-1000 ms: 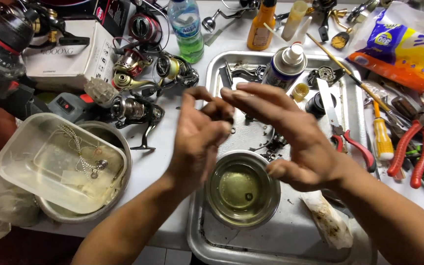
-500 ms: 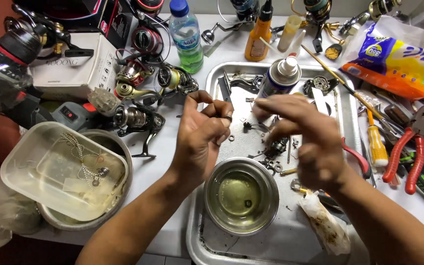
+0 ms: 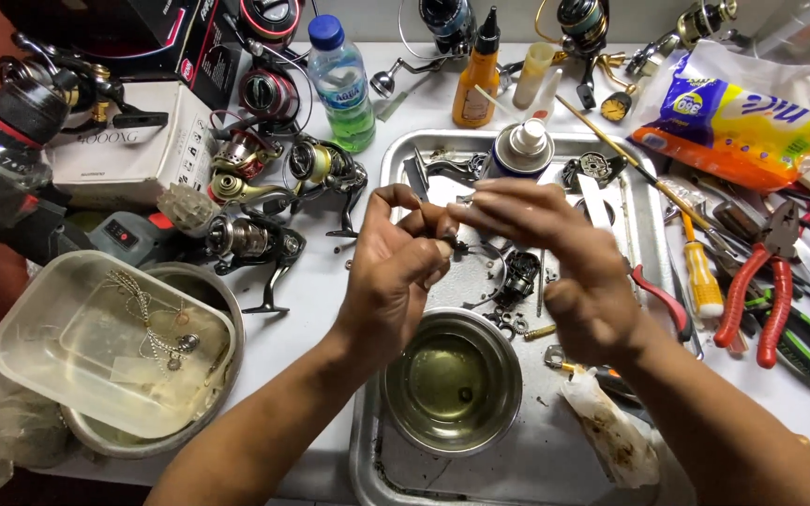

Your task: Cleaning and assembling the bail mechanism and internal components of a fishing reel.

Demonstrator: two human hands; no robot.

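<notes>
- Pinched between left hand (image 3: 394, 272) and right hand (image 3: 555, 267) fingertips: a small dark part (image 3: 458, 245), barely visible.
- Held above tray (image 3: 644, 201), just beyond steel bowl (image 3: 452, 384).
- Reels (image 3: 264, 239) left, pliers (image 3: 771, 272) right.

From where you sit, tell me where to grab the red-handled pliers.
Take the red-handled pliers by the two handles, probably coming from the near right: the handles splay toward you, while the jaws point away toward the snack bag among crowded tools.

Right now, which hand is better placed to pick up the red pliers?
The right hand, probably. The red pliers lie on its side of the metal tray; the left hand would have to cross over.
</notes>
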